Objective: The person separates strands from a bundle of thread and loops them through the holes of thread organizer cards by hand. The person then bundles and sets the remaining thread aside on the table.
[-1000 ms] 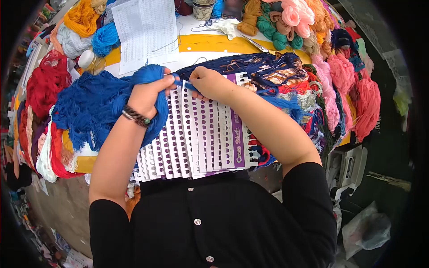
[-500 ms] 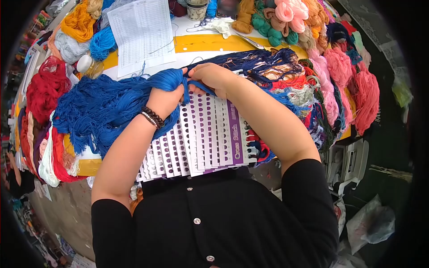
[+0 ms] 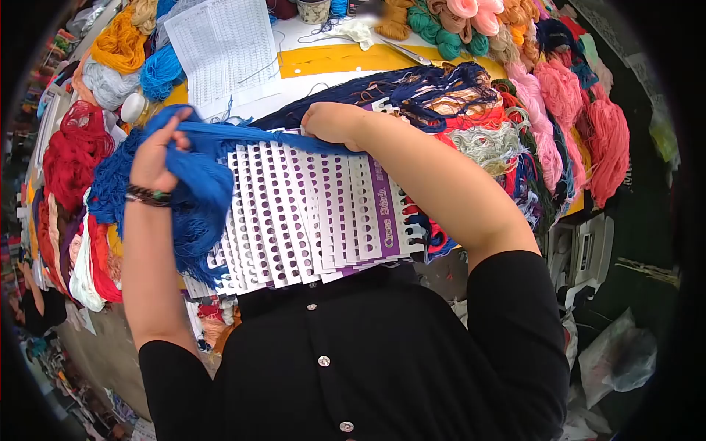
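Hands [image 3: 243, 143] have moved apart, stretching blue thread [image 3: 254, 134] between them.

Looks like we're in a thread workshop or stall here, yarn hanks [image 3: 606, 151] in many colours heaped around a white-and-yellow surface [image 3: 334, 59], punched "Cross Stitch" cards [image 3: 323, 213] fanned out, a printed chart [image 3: 220, 55], scissors [image 3: 408, 54], plastic bag [image 3: 619, 360] on the floor

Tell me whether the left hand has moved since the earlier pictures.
Yes, to the left: it was below the printed sheet's right side. Now the left hand is beyond the sheet, blue thread stretching to the right hand.
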`<state>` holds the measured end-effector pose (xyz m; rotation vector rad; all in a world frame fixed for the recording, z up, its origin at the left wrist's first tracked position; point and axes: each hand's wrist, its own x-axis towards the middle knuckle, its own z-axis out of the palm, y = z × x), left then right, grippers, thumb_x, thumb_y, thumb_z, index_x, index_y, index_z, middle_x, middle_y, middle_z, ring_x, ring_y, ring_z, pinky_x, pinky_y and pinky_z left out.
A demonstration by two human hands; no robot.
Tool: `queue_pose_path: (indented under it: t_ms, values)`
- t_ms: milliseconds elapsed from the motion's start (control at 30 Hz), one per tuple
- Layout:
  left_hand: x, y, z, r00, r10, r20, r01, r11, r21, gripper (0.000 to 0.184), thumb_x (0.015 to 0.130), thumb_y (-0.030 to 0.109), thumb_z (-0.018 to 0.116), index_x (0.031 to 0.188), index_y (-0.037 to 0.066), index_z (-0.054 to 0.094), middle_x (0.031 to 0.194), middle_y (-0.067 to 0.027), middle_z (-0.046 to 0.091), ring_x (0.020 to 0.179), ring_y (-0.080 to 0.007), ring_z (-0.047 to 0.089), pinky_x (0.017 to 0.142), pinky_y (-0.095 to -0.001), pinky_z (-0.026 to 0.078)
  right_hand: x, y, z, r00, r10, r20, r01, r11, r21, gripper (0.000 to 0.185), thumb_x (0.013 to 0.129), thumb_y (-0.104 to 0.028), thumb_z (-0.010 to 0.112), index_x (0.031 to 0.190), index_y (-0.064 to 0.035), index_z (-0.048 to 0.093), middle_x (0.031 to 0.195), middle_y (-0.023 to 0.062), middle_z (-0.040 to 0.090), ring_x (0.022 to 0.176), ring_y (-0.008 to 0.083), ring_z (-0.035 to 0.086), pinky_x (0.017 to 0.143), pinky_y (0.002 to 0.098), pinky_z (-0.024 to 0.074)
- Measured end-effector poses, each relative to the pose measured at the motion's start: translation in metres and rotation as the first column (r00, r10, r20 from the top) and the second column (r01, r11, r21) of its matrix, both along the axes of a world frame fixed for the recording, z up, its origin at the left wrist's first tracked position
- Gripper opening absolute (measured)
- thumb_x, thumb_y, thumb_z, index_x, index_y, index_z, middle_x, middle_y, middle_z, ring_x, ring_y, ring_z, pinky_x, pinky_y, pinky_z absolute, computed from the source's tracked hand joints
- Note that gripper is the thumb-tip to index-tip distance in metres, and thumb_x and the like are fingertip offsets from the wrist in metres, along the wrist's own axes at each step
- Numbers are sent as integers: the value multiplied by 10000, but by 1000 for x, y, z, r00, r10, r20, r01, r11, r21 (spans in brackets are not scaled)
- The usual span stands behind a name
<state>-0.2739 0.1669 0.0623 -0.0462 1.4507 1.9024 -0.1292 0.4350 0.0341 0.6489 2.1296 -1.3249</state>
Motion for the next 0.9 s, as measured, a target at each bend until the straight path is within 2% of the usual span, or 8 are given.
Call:
queue_pose_path:
  t_ms: [233, 267, 333, 367, 400, 633, 833, 900]
  values:
    - [-72, -93, 75, 957, 284, -63, -261, 935, 241, 195, 941, 165, 487, 1076, 28, 520, 684, 22, 449, 560, -59, 428, 531, -175, 401, 1, 2, -7, 999, -36, -9, 33, 978, -207, 223, 889, -127, 418, 1061, -47, 534, 877, 78, 638, 696, 131, 543, 657, 270, 461]
    - [-75, -95, 84, 985, 83, -152, -20, 926, 377, 266, 953, 162, 456, 1174, 15, 487, 835, -46, 562, 675, -87, 517, 595, -189, 441, 1, 1, -7, 999, -36, -10, 33, 977, -209, 223, 889, -127, 418, 1061, -47, 534, 877, 78, 638, 696, 131, 543, 657, 270, 461]
    - [-70, -91, 75, 898, 330, -291, -249, 926, 282, 364, 961, 162, 435, 1284, -4, 411, 1086, -151, 583, 882, -147, 578, 747, -249, 488, 1, -1, -7, 999, -33, -14, 29, 980, -195, 247, 891, -97, 400, 1102, -17, 503, 933, 98, 652, 707, 122, 543, 664, 243, 467]
    - [-85, -109, 61, 965, 51, -257, 36, 945, 326, 431, 966, 169, 416, 1348, -12, 334, 1264, -207, 490, 1059, -204, 549, 899, -321, 465, 3, -1, -6, 997, 32, -65, -41, 989, -141, 246, 883, -84, 405, 1099, -17, 503, 920, 92, 652, 702, 116, 543, 653, 234, 461]
    - [-42, -79, 70, 955, 191, -227, -149, 970, 192, 421, 967, 190, 409, 1332, -10, 349, 1259, -198, 490, 1071, -239, 544, 937, -358, 453, 5, -1, -5, 988, 100, -114, -109, 991, -82, 246, 874, -70, 409, 1095, -17, 502, 907, 87, 651, 697, 111, 543, 643, 225, 456]
    - [135, -12, 61, 983, -43, -181, 41, 999, -12, 291, 803, 52, 504, 1073, -46, 551, 915, -157, 647, 771, -197, 594, 730, -301, 464, 78, -65, 65, 684, -105, -722, -12, 988, -154, 137, 864, -153, 582, 901, -21, 590, 739, 12, 565, 653, 64, 493, 581, 226, 414]
    - [194, 6, 55, 957, -169, -237, 223, 948, 226, 383, 829, 13, 469, 1206, -49, 494, 884, -159, 651, 788, -204, 627, 745, -299, 490, 118, -100, 74, 595, -282, -753, 0, 936, -352, 188, 797, -166, 632, 832, 16, 664, 748, 95, 633, 692, 174, 604, 626, 301, 469]
    - [207, 10, 57, 945, -145, -292, 198, 967, 159, 397, 826, -12, 472, 1221, -50, 485, 980, -147, 635, 821, -197, 628, 772, -296, 492, 125, -106, 71, 708, -506, -493, -32, 674, -738, 170, 813, -113, 619, 807, 55, 649, 727, 57, 624, 654, 128, 579, 588, 264, 458]
